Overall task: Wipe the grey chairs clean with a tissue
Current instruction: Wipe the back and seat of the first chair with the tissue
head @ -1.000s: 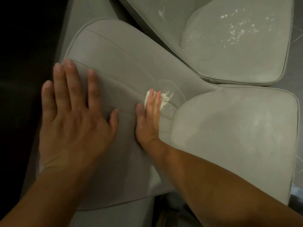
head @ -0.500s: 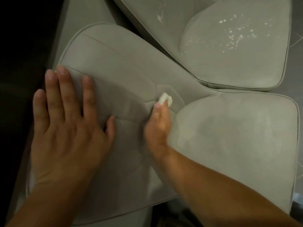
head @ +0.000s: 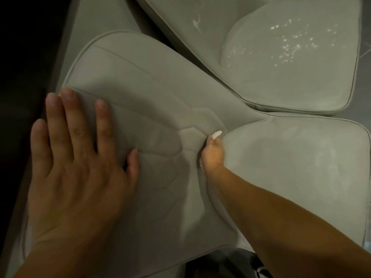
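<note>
Grey chair [head: 301, 167] at centre frame is braced by the flat left hand [head: 80, 157], while the tissue [head: 216, 134], pinched in the right hand [head: 212, 155], could be torn in the seam.

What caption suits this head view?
Left hand flat on the padded grey chair backrest; right hand pushes a white crumpled tissue into the crease.

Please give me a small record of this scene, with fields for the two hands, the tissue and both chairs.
left hand: flat, fingers spread, pressing the near grey padded chair's backrest
right hand: in the crease between backrest and seat
white crumpled tissue: at the right hand's fingertips, mostly hidden
far grey chair: pale specks on its seat
</note>
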Motion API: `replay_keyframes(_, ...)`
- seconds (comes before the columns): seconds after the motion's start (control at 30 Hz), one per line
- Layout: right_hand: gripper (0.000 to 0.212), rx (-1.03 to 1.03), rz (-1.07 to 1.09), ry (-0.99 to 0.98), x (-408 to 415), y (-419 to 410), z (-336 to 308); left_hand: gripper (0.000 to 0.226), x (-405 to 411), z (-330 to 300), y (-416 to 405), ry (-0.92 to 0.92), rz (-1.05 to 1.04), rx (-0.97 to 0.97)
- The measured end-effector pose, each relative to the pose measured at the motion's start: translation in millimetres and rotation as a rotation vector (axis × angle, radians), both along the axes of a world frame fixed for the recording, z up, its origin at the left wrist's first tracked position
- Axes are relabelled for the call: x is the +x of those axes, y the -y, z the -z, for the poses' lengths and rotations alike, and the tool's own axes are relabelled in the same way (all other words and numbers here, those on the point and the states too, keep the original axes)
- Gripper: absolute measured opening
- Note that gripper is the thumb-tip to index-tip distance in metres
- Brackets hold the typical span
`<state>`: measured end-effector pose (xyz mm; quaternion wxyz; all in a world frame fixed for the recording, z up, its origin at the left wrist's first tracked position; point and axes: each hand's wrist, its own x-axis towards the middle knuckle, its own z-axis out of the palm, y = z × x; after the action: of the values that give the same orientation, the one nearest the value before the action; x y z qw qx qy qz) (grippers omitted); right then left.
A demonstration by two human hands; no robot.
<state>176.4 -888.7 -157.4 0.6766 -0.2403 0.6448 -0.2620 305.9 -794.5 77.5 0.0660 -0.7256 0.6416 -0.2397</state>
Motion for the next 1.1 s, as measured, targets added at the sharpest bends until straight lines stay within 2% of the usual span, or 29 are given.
replay_keyframes(0.07,0.047,-0.08,0.053,-0.093,-2,-10,-17,0.085,-2,-1,0,0.034,0.001,0.022)
replay_keyframes(0.1,0.048,-0.196,0.071,-0.143,-1,-18,-33,0.085,-3,-2,-1,0.054,0.002,0.025)
replay_keyframes(0.2,0.051,-0.866,0.082,-0.033,12,-33,-97,0.086,-8,-8,-3,0.08,0.001,0.03)
replay_keyframes(0.27,0.049,-1.234,-0.118,-0.001,30,-35,-119,0.087,-11,-11,-3,0.091,0.005,0.056)
replay_keyframes(0.3,0.05,-1.32,-0.227,-0.037,36,-31,-122,0.087,-12,-12,-3,0.096,0.004,0.061)
replay_keyframes(0.37,0.052,-1.313,-0.35,-0.18,38,-22,-113,0.088,-12,-17,-3,0.09,-0.007,0.051)
replay_keyframes(0.47,0.056,-1.043,-0.38,-0.368,17,-6,-80,0.088,-20,-19,-11,0.031,-0.067,0.014)
replay_keyframes(0.57,0.05,-0.648,-0.186,-0.266,-19,11,-64,0.081,-44,-6,-56,0.009,-0.137,-0.002)
replay_keyframes(0.6,0.047,-0.593,-0.145,-0.24,-28,14,-65,0.08,-50,0,-75,0.007,-0.136,0.013)
replay_keyframes(0.7,0.042,-0.699,-0.135,-0.062,-32,14,-96,0.081,-47,4,-111,0.065,-0.188,-0.001)
replay_keyframes(0.8,0.043,-0.819,-0.159,0.162,-7,7,-146,0.086,-44,-2,-111,0.095,-0.318,-0.081)
replay_keyframes(0.93,0.047,-1.139,-0.23,0.386,31,-26,-206,0.08,-53,2,-110,0.102,-0.35,-0.106)
replay_keyframes(1.0,0.046,-1.235,-0.277,0.398,39,-32,-218,0.076,-49,0,-114,0.13,-0.313,-0.079)
replay_keyframes(1.1,0.041,-1.268,-0.311,0.214,26,-33,-200,0.074,-42,-1,-122,0.125,-0.266,-0.099)
